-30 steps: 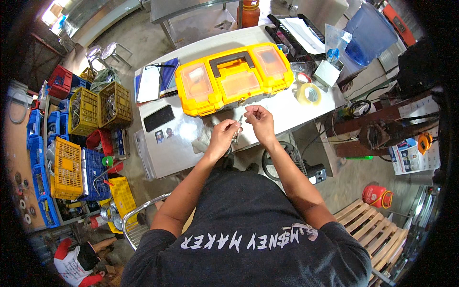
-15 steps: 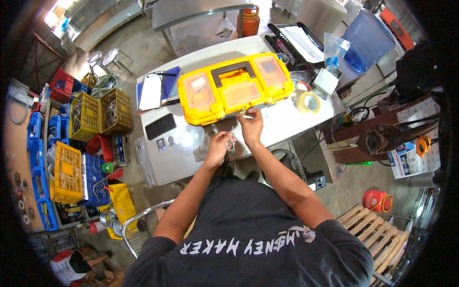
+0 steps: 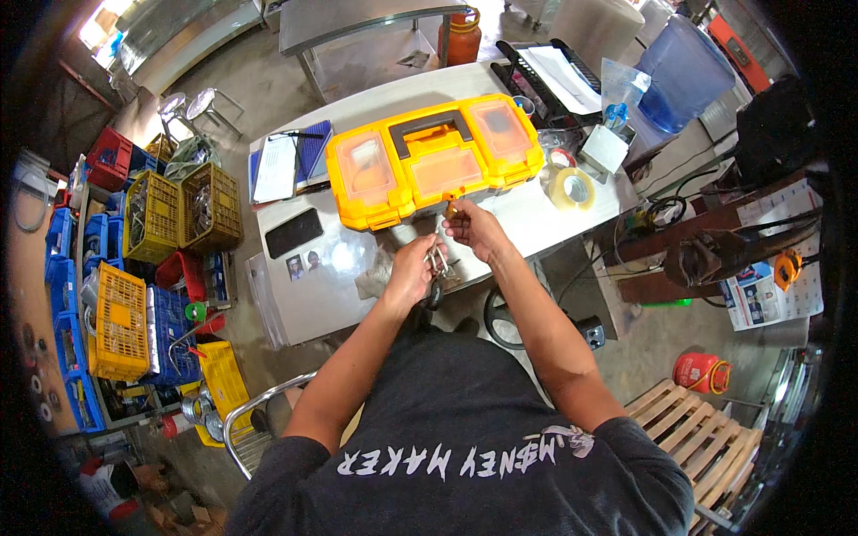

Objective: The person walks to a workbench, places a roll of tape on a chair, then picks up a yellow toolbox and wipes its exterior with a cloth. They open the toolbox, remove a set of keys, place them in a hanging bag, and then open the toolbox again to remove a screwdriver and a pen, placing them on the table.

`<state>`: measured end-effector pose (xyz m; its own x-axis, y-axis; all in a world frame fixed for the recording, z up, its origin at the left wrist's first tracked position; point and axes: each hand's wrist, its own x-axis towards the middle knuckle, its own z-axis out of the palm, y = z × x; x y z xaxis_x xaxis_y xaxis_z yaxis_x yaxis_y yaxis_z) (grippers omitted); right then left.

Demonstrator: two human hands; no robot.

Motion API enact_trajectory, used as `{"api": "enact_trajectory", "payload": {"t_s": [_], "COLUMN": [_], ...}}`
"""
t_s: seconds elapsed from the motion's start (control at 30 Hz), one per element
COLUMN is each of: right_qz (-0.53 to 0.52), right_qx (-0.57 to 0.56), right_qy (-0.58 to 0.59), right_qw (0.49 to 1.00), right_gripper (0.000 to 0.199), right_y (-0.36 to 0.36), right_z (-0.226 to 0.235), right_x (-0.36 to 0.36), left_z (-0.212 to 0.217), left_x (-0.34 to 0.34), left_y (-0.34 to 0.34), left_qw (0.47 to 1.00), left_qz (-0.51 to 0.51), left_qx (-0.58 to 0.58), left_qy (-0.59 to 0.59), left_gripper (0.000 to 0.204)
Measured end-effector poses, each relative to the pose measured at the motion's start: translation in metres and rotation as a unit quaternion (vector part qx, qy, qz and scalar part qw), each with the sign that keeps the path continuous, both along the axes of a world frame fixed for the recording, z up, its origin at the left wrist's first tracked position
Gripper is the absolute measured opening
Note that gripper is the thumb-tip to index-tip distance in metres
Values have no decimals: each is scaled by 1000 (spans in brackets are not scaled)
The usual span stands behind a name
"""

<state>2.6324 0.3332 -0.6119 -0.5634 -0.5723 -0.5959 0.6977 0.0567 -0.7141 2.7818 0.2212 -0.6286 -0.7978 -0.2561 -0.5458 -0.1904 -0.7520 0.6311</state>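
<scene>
A: Hands?
B: Left hand (image 3: 412, 273) is curled round a bunch of keys (image 3: 437, 261). Right hand (image 3: 478, 232) has its fingertips together at the front latch (image 3: 453, 200) of the yellow toolbox (image 3: 442, 171). Its own fingers hide the grip, so can't tell what it pinches.
A: Toolbox where?
B: On the white table (image 3: 341, 293), just beyond both hands. Lid down, black handle (image 3: 433, 134) folded flat.
A: What's around it?
B: Phone (image 3: 294, 233) and two small portrait photos (image 3: 295, 267) to the left. Blue notebook (image 3: 315, 154) by its far left corner. Roll of clear tape (image 3: 562, 188) just off the right end, white box (image 3: 605, 149) past that. Only the right hand blocks the front.
A: Counts?
B: One toolbox, three clear lid windows. Two metal stools (image 3: 214, 111) off left. Two gas cylinders: one orange (image 3: 459, 43), one red (image 3: 702, 372).
A: Containers?
B: Toolbox: shapes behind the windows, too blurred to name. Black letter tray (image 3: 514, 70) holds white paper (image 3: 563, 79). Left side, at least three yellow crates (image 3: 121, 323); the one nearest the table holds a tangle, pieces unclear.
</scene>
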Motion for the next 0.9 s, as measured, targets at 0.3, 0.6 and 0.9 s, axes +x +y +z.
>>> {"api": "enact_trajectory", "payload": {"t_s": [0.3, 0.6, 0.9], "right_qz": [-7, -16, 26], "right_qx": [-40, -17, -11], "right_qy": [-28, -21, 26], "right_qw": [999, 999, 999], "right_gripper": [27, 26, 27], "right_y": [-2, -4, 0], "right_z": [-4, -4, -4], "right_x": [2, 5, 4], "left_z": [-3, -16, -12], "left_x": [-19, -29, -32], "left_y": [-1, -5, -16], "left_qw": [996, 990, 988], "left_qz": [-14, -1, -8], "left_qx": [88, 141, 153], "left_qy": [-11, -5, -9], "left_gripper": [23, 18, 15]}}
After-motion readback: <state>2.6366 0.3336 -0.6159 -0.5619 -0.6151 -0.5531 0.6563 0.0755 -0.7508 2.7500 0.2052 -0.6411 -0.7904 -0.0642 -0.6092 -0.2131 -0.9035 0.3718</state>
